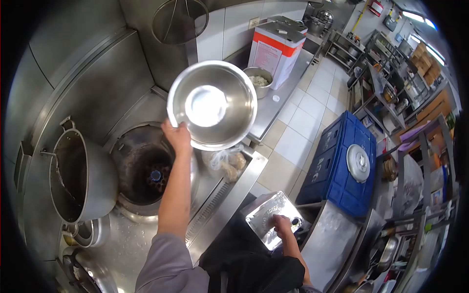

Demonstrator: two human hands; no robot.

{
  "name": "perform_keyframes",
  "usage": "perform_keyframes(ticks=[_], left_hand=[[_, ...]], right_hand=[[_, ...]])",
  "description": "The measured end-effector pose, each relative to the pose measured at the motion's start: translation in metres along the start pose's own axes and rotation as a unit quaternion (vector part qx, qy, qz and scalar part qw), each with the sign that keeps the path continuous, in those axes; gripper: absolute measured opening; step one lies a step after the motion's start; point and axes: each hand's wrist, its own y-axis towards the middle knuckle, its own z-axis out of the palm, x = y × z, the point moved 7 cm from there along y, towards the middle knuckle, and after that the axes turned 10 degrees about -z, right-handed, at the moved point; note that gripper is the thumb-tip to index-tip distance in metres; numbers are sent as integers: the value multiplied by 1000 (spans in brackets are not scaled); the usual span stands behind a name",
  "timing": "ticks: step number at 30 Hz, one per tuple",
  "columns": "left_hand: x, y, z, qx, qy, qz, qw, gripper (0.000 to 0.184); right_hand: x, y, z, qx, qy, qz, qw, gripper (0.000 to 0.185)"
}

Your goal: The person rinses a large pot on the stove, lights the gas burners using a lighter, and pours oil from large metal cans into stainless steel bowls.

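My left hand (177, 136) grips the near rim of a wide steel bowl (207, 105); the bowl's shiny inside faces me and nothing is in it. Below and to the left of the bowl, a small blue flame shows in the round burner (141, 171). At the lower right, my right hand (280, 225) is closed at the top of a silver metal can (266, 210), which has a dark round hole near one corner. A plastic bag with brownish contents (229, 165) lies partly under the bowl.
A big pot (83, 176) stands left of the burner. A small pot with white contents (259, 80) and a red-and-white tin (276, 56) are on the back counter. A blue box (332, 166) with a round lid stands right, before crowded shelves. A strainer (180, 19) hangs above.
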Motion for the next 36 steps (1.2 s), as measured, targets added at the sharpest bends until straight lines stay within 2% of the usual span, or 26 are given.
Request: perform_keyframes(ticks=[1, 4, 5, 8, 11, 14, 17, 21, 27, 32, 35, 36], left_hand=[[14, 0, 27, 9, -64, -63, 996, 30], [71, 9, 90, -16, 43, -121, 992, 35], [74, 3, 106, -23, 89, -137, 986, 38], [65, -10, 141, -25, 28, -227, 973, 44], [70, -7, 168, -44, 145, -251, 956, 53], [66, -8, 179, -47, 147, -284, 946, 61], [40, -23, 187, -108, 207, -337, 912, 62], [74, -13, 200, -136, 166, -335, 918, 63], [90, -24, 230, -124, 140, -343, 921, 61], [103, -19, 231, -144, 158, -324, 922, 54], [98, -32, 199, -121, 151, -142, 971, 52], [84, -54, 196, -67, 124, -88, 986, 45]], right_hand=[[18, 9, -1, -2, -23, -9, 1000, 24], [52, 38, -18, 1, -46, -14, 999, 26], [60, 47, -25, 1, -51, -14, 999, 26], [82, 67, -39, 9, -63, -21, 998, 28], [97, 87, -46, 14, -71, -20, 997, 29], [108, 117, -54, 22, -64, -7, 998, 27], [108, 144, -63, 33, -54, -6, 998, 26], [109, 176, -72, 67, 3, 20, 998, 22], [108, 194, -82, 70, -18, 33, 997, 21], [119, 211, -93, 68, -73, 3, 995, 23], [142, 213, -98, 71, -94, -20, 993, 26], [156, 209, -97, 69, -102, -21, 992, 26]])
